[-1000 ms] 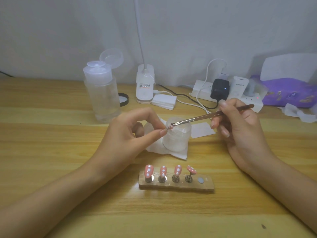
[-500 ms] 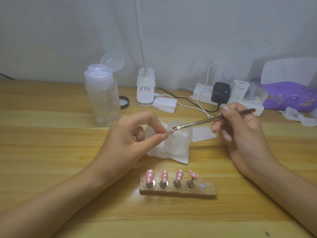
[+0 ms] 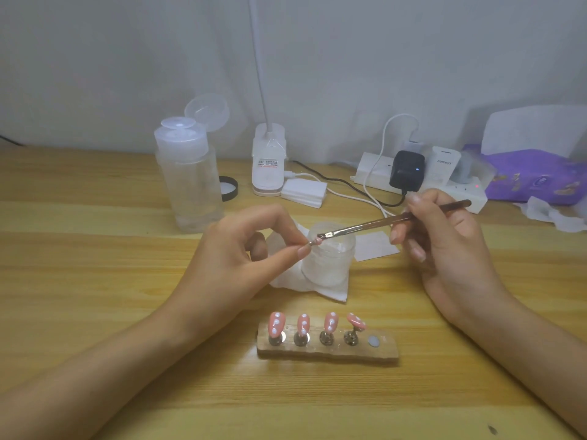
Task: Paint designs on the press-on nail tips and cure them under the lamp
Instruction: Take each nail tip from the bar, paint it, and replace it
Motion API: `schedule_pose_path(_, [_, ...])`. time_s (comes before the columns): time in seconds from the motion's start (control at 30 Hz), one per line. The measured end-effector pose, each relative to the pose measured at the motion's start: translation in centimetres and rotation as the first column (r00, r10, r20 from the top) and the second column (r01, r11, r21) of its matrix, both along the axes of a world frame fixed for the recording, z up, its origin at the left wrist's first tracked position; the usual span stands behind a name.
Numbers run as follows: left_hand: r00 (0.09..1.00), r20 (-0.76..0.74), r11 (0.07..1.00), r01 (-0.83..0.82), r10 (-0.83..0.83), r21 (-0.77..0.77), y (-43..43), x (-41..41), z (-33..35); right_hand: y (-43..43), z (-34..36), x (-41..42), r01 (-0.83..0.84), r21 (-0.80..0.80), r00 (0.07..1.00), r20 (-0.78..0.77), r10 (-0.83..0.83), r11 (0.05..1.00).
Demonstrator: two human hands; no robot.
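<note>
- The left hand [image 3: 228, 258] pinches a small pink nail tip [image 3: 314, 242] between thumb and forefinger, in front of a frosted jar [image 3: 330, 262].
- The right hand [image 3: 444, 249] curls round a thin brush [image 3: 381, 222], whose bristle end touches the held tip.
- The jar stands on a white tissue [image 3: 333, 292].
- Nearer the person, a wooden holder [image 3: 327, 354] carries four dotted pink tips [image 3: 303, 323] upright on stands.
- The lamp base [image 3: 268, 168] stands at the back of the table [image 3: 95, 296], near a clear pump bottle [image 3: 190, 185].

The light is soft and a bit dim. Shadows are faint. Everything looks a little blurry and grainy.
</note>
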State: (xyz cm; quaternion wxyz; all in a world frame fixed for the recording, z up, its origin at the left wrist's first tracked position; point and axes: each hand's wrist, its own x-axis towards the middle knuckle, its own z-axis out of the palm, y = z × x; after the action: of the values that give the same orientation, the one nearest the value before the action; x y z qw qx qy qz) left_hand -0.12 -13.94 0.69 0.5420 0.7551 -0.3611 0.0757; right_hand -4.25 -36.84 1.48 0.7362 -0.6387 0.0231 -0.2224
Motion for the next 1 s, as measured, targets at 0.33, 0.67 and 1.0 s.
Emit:
schedule_pose_path(0.33, [1.000, -0.008, 1.000, -0.018, 0.018, 0.017, 0.11, -0.13, 0.05, -0.13, 0.09, 0.09, -0.039, 0.058, 0.999, 0.003, 0.039, 0.998])
schedule_pose_path(0.67, [0.999, -0.029, 0.999, -0.029, 0.030, 0.022, 0.14, -0.28, 0.13, -0.24, -0.10, 0.10, -0.056, 0.016, 0.998, 0.015, 0.056, 0.998])
schedule_pose_path(1.0, [0.996, -0.083, 0.999, -0.034, 0.035, 0.011, 0.17, -0.14, 0.03, -0.30, -0.24, 0.17, -0.029, 0.009, 0.999, 0.018, 0.029, 1.000])
